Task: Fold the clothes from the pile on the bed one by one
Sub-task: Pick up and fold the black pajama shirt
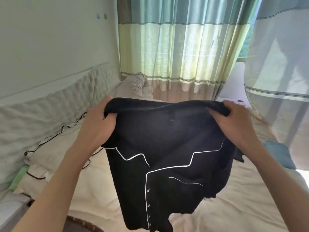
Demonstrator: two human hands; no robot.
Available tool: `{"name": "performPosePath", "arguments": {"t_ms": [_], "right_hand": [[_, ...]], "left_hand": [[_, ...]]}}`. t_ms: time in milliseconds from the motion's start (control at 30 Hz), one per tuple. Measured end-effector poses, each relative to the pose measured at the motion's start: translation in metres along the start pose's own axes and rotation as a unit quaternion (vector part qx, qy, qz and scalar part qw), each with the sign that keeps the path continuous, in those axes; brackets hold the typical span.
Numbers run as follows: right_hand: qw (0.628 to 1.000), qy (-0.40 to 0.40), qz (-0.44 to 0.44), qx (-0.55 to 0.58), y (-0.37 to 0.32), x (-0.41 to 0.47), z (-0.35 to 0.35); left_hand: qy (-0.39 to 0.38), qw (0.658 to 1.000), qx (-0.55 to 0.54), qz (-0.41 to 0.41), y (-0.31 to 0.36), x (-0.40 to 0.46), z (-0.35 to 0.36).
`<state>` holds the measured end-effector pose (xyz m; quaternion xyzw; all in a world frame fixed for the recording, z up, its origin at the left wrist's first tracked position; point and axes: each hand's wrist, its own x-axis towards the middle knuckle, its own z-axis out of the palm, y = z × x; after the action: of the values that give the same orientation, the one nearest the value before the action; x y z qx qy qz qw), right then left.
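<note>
Left hand and right hand each grip a bunched top edge of the black shirt, hanging over the bed; likely light, limp, slippery, best held at shoulders.

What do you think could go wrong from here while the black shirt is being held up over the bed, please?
1. Both hands, left and right, grip bunched fabric at the top of the black shirt, so it may go down creased or uneven.
2. The hem hangs low over the bed and could crumple under itself when lowered.
3. A black cable lies near the left side and might snag the shirt.
</note>
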<state>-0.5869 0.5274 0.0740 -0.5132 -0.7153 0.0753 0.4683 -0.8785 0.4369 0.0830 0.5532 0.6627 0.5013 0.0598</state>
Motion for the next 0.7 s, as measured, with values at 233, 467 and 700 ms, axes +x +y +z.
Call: {"name": "performPosePath", "arguments": {"t_ms": [233,467,700], "right_hand": [[0.993,0.097,0.018,-0.060,-0.036,0.012,-0.024],[0.985,0.012,0.032,-0.172,0.016,0.037,0.054],[0.963,-0.128,0.005,-0.235,0.123,0.070,0.228]], "left_hand": [[0.162,0.979,0.108,0.059,0.030,0.004,-0.030],[0.057,0.988,0.144,-0.007,-0.041,0.030,0.016],[-0.063,0.971,0.170,-0.157,-0.200,0.068,0.121]]}}
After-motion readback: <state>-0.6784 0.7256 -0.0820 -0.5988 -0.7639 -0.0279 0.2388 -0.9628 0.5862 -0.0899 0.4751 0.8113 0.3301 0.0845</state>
